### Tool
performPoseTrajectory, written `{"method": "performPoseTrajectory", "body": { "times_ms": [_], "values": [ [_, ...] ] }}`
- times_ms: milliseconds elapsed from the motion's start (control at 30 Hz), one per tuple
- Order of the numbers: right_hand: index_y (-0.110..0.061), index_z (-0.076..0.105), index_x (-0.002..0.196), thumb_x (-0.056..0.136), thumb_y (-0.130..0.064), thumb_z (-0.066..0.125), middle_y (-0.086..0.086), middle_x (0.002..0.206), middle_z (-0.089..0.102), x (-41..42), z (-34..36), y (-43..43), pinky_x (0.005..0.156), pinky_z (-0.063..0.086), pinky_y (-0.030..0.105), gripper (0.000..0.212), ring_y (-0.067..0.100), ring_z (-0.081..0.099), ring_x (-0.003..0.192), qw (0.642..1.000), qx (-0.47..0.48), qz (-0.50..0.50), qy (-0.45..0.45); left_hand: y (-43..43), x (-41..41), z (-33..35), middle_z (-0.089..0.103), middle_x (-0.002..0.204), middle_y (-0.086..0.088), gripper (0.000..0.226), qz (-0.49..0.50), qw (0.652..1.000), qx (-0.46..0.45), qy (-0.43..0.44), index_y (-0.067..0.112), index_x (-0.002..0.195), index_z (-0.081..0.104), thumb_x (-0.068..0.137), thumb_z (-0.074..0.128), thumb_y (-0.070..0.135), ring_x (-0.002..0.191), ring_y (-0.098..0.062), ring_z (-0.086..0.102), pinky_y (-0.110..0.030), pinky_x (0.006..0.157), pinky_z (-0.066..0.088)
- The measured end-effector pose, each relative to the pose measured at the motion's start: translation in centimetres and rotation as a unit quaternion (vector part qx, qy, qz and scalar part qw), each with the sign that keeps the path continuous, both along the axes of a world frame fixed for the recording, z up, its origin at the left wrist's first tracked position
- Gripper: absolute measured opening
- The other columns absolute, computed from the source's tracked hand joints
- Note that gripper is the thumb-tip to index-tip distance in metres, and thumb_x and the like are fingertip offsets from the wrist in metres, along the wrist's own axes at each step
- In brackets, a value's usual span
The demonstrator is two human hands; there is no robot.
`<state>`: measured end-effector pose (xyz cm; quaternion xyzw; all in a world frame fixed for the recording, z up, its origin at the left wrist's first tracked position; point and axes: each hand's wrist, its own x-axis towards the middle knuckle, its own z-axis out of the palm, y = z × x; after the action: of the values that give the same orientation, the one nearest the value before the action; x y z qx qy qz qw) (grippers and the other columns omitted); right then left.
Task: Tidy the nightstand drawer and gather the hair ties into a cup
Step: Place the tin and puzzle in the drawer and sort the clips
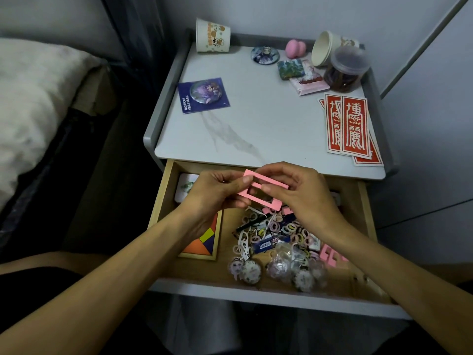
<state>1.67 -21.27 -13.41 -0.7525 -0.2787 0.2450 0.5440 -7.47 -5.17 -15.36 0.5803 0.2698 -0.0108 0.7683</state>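
Pinching a pink frame [261, 187] between left hand [217, 194] and right hand [300, 198], hair ties [289, 230] heaped just beneath the right hand, cup [213, 35] well beyond both.

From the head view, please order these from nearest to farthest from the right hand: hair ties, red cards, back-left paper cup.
1. hair ties: in the drawer, just beneath the right hand.
2. red cards: right side of nightstand top.
3. paper cup: far back-left corner.
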Motion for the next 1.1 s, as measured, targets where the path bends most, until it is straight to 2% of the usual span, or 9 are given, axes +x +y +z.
{"method": "performPoseTrajectory", "body": {
  "times_ms": [133,300,367,467,633,867,933,1033,1100],
  "values": [
    [-0.026,0.070,0.115,0.084,-0.015,0.075,-0.012,0.103,0.072,-0.2,0.0,-0.1,0.079,0.056,0.018,0.033,-0.001,0.067,0.095,0.998,-0.029,0.008,-0.056,0.1,0.1,0.2,0.073,0.082,-0.013,0.021,0.018,1.000,0.013,0.006,0.002,0.108,0.073,0.091,0.064,0.012,0.052,-0.009,0.061,-0.017,0.055,0.054],
    [-0.021,0.059,0.132,0.075,-0.015,0.083,-0.007,0.123,0.059,-0.7,-0.7,0.1,0.090,0.045,0.007,0.062,0.001,0.053,0.110,0.959,-0.102,0.060,-0.257,0.9,-0.2,0.4,0.074,0.089,-0.020,0.020,0.030,0.998,0.048,0.010,0.000,0.102,0.074,0.091,0.064,0.013,0.052,-0.013,0.059,-0.031,0.062,0.048],
    [-0.018,0.056,0.136,0.074,-0.016,0.083,-0.003,0.125,0.055,-0.8,-1.0,0.2,0.095,0.047,0.016,0.067,0.007,0.052,0.114,0.939,-0.125,0.073,-0.312,1.2,-0.2,0.3,0.074,0.092,-0.023,0.020,0.035,0.997,0.067,0.007,-0.001,0.101,0.074,0.092,0.064,0.012,0.054,-0.015,0.059,-0.031,0.062,0.050],
    [-0.015,0.052,0.138,0.075,-0.021,0.083,0.001,0.125,0.055,-1.1,-1.0,0.6,0.097,0.051,0.028,0.070,0.014,0.055,0.115,0.932,-0.154,0.051,-0.325,1.6,-0.5,0.4,0.075,0.089,-0.019,0.018,0.043,0.995,0.085,0.003,0.000,0.100,0.075,0.093,0.063,0.011,0.055,-0.014,0.061,-0.023,0.059,0.055],
    [-0.009,0.059,0.129,0.074,-0.021,0.084,0.004,0.119,0.059,-1.6,-0.9,1.4,0.094,0.051,0.029,0.061,0.016,0.058,0.108,0.931,-0.152,0.046,-0.329,1.8,-1.3,0.8,0.076,0.084,-0.014,0.015,0.044,0.993,0.106,-0.007,0.007,0.092,0.075,0.093,0.061,0.010,0.059,-0.018,0.063,-0.025,0.063,0.057],
    [-0.010,0.062,0.127,0.077,-0.025,0.077,0.006,0.109,0.065,-2.5,-0.8,3.1,0.083,0.054,0.037,0.055,0.022,0.062,0.096,0.886,-0.197,0.098,-0.408,3.9,-2.6,1.5,0.075,0.080,-0.013,0.021,-0.010,0.991,0.122,0.062,-0.001,0.105,0.073,0.094,0.063,0.014,0.056,-0.014,0.067,-0.019,0.056,0.057],
    [-0.015,0.065,0.122,0.074,-0.028,0.076,0.004,0.104,0.065,-2.7,-1.2,3.7,0.080,0.053,0.039,0.051,0.022,0.061,0.093,0.890,-0.204,0.110,-0.393,5.4,-3.0,1.8,0.075,0.081,-0.006,0.020,-0.050,0.954,0.276,0.110,0.010,0.102,0.075,0.094,0.065,0.025,0.065,-0.017,0.071,-0.031,0.066,0.061],
    [-0.022,0.070,0.108,0.074,-0.034,0.073,-0.002,0.093,0.064,-3.9,-2.9,4.8,0.076,0.052,0.036,0.036,0.016,0.056,0.085,0.872,-0.221,0.192,-0.393,7.7,-3.8,1.8,0.072,0.096,-0.007,0.035,0.005,0.774,0.593,0.223,0.019,0.104,0.074,0.093,0.061,0.049,0.090,-0.031,0.068,-0.040,0.077,0.055],
    [-0.026,0.068,0.109,0.077,-0.040,0.071,-0.004,0.095,0.064,-5.6,-4.5,5.4,0.078,0.050,0.030,0.035,0.013,0.055,0.088,0.842,-0.234,0.283,-0.395,8.3,-3.9,1.6,0.068,0.109,-0.012,0.046,0.019,0.716,0.641,0.275,0.015,0.112,0.067,0.093,0.055,0.055,0.101,-0.038,0.063,-0.040,0.077,0.047]
  ]
}}
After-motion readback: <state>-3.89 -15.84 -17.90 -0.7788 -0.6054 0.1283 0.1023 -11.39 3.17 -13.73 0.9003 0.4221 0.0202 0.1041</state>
